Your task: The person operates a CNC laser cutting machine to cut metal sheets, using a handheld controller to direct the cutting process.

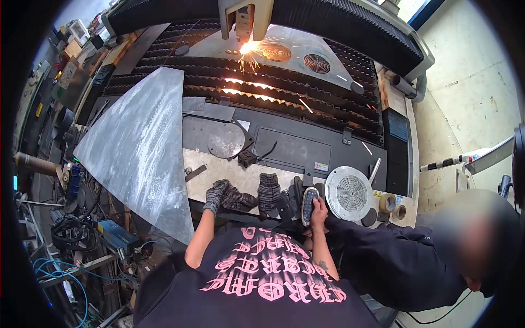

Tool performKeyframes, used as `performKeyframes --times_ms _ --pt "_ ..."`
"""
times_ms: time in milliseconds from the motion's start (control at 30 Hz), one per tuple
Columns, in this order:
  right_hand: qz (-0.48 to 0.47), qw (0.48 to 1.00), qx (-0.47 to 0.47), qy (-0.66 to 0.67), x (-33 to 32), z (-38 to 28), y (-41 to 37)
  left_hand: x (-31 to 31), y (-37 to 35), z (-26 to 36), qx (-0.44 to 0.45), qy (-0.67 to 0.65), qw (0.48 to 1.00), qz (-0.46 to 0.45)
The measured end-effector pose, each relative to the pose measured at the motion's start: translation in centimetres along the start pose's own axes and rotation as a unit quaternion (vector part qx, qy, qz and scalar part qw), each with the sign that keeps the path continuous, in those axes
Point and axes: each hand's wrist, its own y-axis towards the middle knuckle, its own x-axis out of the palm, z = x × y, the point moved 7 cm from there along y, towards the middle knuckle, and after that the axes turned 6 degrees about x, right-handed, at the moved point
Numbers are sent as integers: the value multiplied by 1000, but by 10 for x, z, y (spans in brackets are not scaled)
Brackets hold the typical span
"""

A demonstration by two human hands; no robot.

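My left hand [216,195] wears a grey knit glove and rests at the front ledge of the cutting machine. A dark grey knit glove [240,201] lies against it; the gloved fingers are hard to tell apart from it. Another striped knit glove [268,192] lies a little to the right. My right hand [319,215] is bare and closed around an oval remote control [310,206] with a pale rim and a dark, dotted face. Dark objects beside the remote are partly hidden. A round metal grille plate [348,193] sits just right of that hand.
The laser cutting head [244,27] throws sparks onto a sheet [298,54] on the slats. A large pointed metal sheet [143,150] juts out at left. Close at right, a co-worker's dark sleeve [377,249] reaches in. Tape rolls [388,203] stand on the ledge.
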Motion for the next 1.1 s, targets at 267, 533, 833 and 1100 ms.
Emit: performKeyframes --times_ms 267,533,833,1100 --pt "5 999 15 34 2 -8 -6 -3 -9 11 17 23 999 19" --pt "5 1000 27 -12 0 -21 -12 14 -28 22 -19 -104 994 22" --pt "-9 999 43 28 3 -9 -6 1 -4 1 -1 -64 998 12" --pt "2 1000 19 -5 0 -17 -10 18 -38 31 -27 -114 993 34"
